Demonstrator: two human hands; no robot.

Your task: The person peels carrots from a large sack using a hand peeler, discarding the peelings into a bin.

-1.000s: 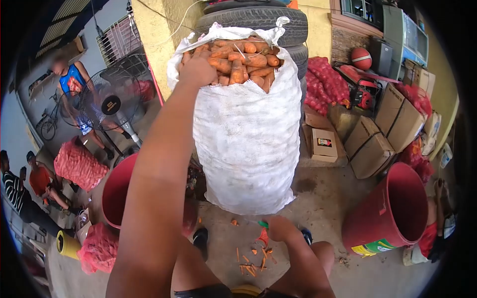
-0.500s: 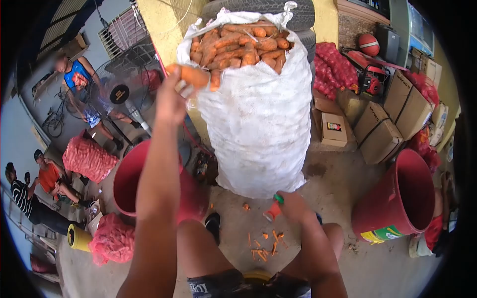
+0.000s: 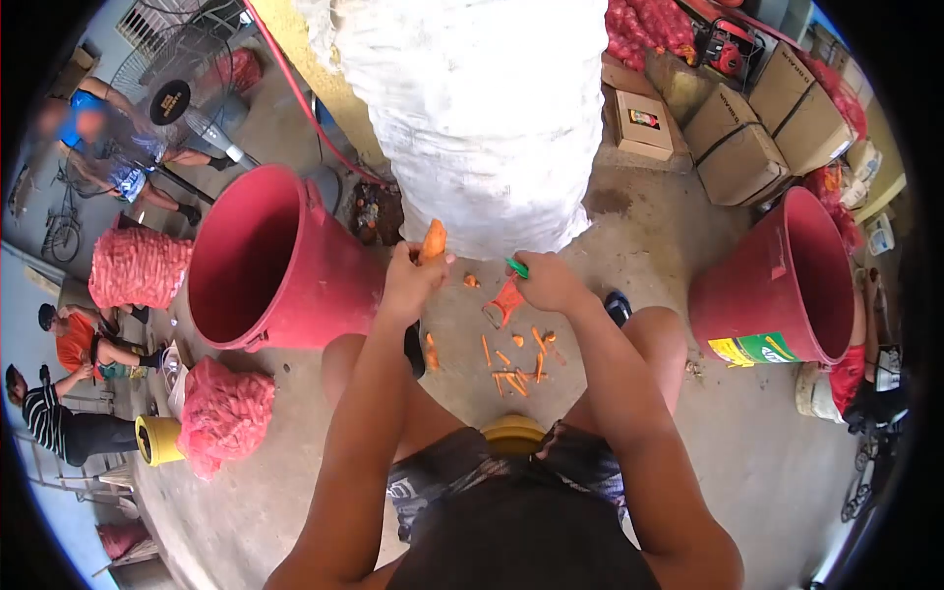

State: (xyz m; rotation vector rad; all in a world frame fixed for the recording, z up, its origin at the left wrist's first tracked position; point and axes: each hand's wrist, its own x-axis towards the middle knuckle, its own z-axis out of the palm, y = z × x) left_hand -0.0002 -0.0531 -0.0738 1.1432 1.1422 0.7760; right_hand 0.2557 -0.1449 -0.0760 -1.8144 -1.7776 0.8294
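Observation:
My left hand (image 3: 415,283) is closed on a carrot (image 3: 434,240) that points up, in front of the base of a tall white sack (image 3: 482,128). To its right, my right hand (image 3: 547,282) is closed on a peeler with a green handle (image 3: 516,266) and a red-orange head (image 3: 503,303). The two hands are apart, and the peeler does not touch the carrot. Orange scraps (image 3: 511,382) lie on the floor below the peeler, between my feet. The sack's top is out of view.
A large red bin (image 3: 295,265) stands at the left and another (image 3: 767,285) at the right. Cardboard boxes (image 3: 728,147) sit at the back right. Pink net sacks (image 3: 224,413) and several people, one in an orange shirt (image 3: 77,339), are at the left.
My left hand has come down from the sack's top with the carrot. The view has tilted down, so the sack's open top has left it. My right hand still holds the peeler.

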